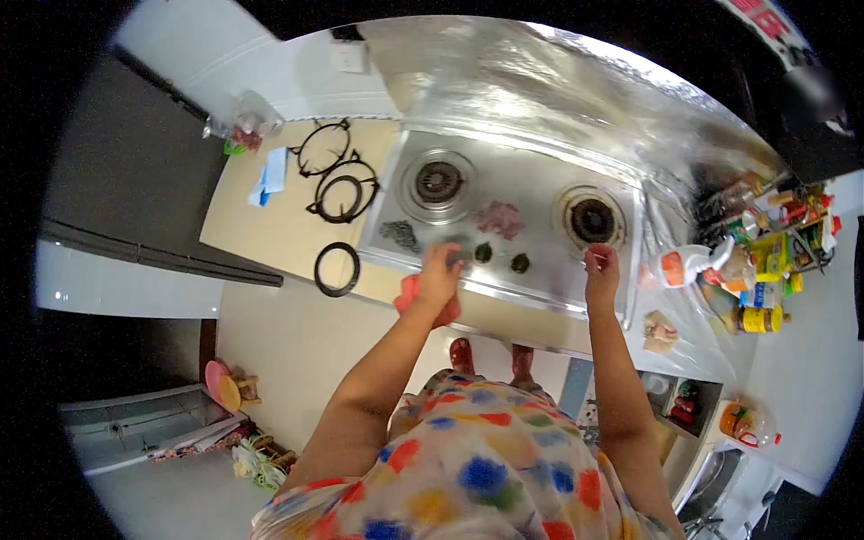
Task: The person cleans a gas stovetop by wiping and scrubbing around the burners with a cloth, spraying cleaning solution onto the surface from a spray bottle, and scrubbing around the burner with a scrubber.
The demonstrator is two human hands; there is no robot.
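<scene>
My left hand [439, 277] is closed at the front edge of the steel gas stove [549, 281], near a small dark piece. A red cloth [409, 293] hangs under its palm and wrist. My right hand [601, 267] has its fingers pinched just in front of the right burner [594, 219]; what they hold, if anything, is too small to name. Between the hands sit two dark knobs [519, 263]. A pinkish cloth [499, 220] lies crumpled mid-stove, and a dark grey scouring mesh [400, 236] lies below the left burner [440, 182].
Black pan supports [346, 191] and a black ring [337, 269] lie on the left counter beside a blue cloth [274, 171]. A white spray bottle [691, 266], a sauce rack [805, 236] and a crumpled beige cloth [660, 332] stand or lie at the right.
</scene>
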